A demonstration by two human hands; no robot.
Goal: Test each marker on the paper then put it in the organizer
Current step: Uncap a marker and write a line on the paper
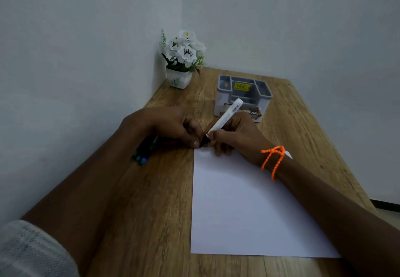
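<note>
A: Right hand?
B: Curled round a white marker, barrel tilted up and away toward the organizer. Dark tip end down at the paper's far left corner.

A: Left hand?
B: Fingers bent, thumb and forefinger pinching the marker's dark cap at its low end. Cap on or off: cannot tell, fingers in the way.

A: Paper?
B: White sheet flat on the wooden table, no marks visible. Far edge partly hidden under the right hand and wrist.

A: Other markers?
B: Dark-bodied cluster lying on the table left of the paper, just under the left wrist. Teal and blue ends visible toward the near side. Exact count hard to tell, wrist covering the far ends.

A: Organizer?
B: Grey, several compartments, yellow price sticker inside, label on the front wall. Beyond the hands, at the table's far end. Front wall partly blocked by the raised marker and right knuckles.

A: Anything else?
B: White flowers in a white pot at the far left corner against the wall. Orange beaded cord on the right wrist. Pale knit sleeve at lower left.
</note>
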